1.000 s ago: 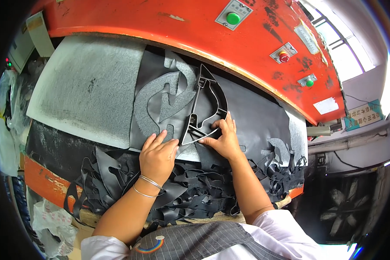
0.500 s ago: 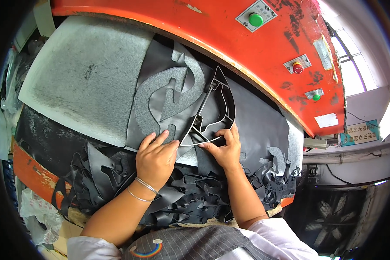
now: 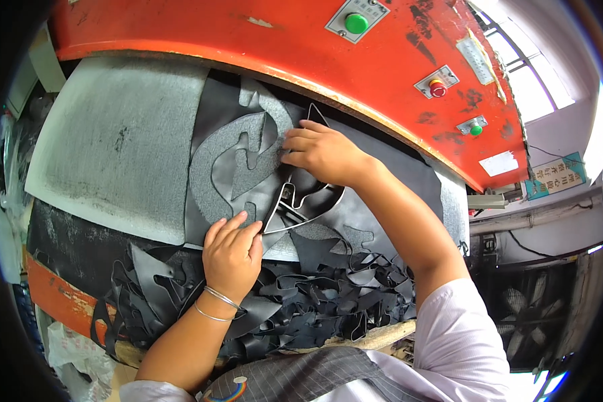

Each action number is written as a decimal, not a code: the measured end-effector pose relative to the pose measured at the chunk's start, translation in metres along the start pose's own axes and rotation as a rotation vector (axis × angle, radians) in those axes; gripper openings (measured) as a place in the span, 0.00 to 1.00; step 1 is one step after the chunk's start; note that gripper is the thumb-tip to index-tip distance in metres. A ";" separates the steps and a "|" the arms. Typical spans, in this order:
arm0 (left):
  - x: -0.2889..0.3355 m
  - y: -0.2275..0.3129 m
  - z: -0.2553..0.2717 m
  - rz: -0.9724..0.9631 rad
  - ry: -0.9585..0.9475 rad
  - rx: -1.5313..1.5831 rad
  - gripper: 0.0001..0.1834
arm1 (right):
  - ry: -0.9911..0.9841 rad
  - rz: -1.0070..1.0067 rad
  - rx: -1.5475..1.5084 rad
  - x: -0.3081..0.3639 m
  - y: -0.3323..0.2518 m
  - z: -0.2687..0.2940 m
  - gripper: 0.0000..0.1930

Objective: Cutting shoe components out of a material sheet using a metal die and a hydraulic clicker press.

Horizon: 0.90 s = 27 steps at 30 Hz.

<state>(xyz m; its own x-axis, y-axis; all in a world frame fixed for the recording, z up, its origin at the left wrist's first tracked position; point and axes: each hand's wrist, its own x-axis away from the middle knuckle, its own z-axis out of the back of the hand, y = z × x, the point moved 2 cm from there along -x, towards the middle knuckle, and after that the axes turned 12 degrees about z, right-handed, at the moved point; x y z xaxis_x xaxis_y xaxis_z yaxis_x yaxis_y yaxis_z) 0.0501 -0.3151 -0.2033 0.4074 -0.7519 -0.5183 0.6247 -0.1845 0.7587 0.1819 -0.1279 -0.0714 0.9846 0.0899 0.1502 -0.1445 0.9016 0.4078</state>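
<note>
A metal cutting die point(image 3: 315, 209) with a curved outer blade and inner shape stands on black leather sheet point(image 3: 208, 134). My right hand point(image 3: 325, 154) reaches over its far half, fingers bent across its left blade; the thumb is hidden. My left hand point(image 3: 233, 251) lies with fingers stretched on the sheet, index fingertip at the die's near left corner. To the left of the die, a curved cut-out point(image 3: 208, 167) in the leather bares the grey board below.
Black leather scraps point(image 3: 315, 295) heap along the near edge. A grey cutting board point(image 3: 120, 147) extends left. An orange machine beam point(image 3: 248, 33) spans the far side, carrying green buttons point(image 3: 356, 24) and a red one point(image 3: 437, 88). A fan point(image 3: 522, 308) stands at right.
My right hand has left the die's near right corner and moved up over its far half. My left hand stays by the near left corner. The whole view has shifted slightly.
</note>
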 end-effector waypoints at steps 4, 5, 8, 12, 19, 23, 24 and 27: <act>0.001 -0.002 0.000 0.063 -0.045 0.081 0.23 | -0.115 0.019 -0.088 0.000 0.007 0.003 0.09; 0.000 -0.004 0.000 0.058 -0.083 0.110 0.33 | -0.034 -0.008 -0.077 0.006 0.003 0.010 0.05; -0.003 -0.001 0.003 0.115 0.030 0.256 0.37 | 0.042 -0.142 -0.103 0.032 -0.016 0.026 0.03; 0.009 0.024 -0.002 -0.071 -0.183 -0.046 0.41 | 0.017 -0.708 -0.305 0.074 -0.040 0.028 0.12; 0.044 0.047 -0.020 -0.450 -0.616 -0.153 0.15 | 0.350 -1.424 -0.666 0.084 -0.060 -0.016 0.17; 0.047 0.039 -0.021 -0.478 -0.732 -0.070 0.06 | 0.365 -1.431 -0.568 0.075 -0.051 -0.027 0.17; 0.048 0.038 -0.022 -0.509 -0.774 -0.068 0.07 | 0.366 -1.425 -0.552 0.074 -0.048 -0.029 0.17; 0.047 0.037 -0.021 -0.488 -0.783 -0.056 0.07 | 0.377 -1.472 -0.527 0.073 -0.033 -0.036 0.17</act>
<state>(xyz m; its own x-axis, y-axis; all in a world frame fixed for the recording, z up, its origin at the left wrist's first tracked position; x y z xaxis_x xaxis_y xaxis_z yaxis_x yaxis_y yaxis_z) 0.1072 -0.3441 -0.2079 -0.4633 -0.8162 -0.3453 0.6481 -0.5778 0.4960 0.2624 -0.1356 -0.1065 0.2087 -0.9223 -0.3252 0.8737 0.3253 -0.3616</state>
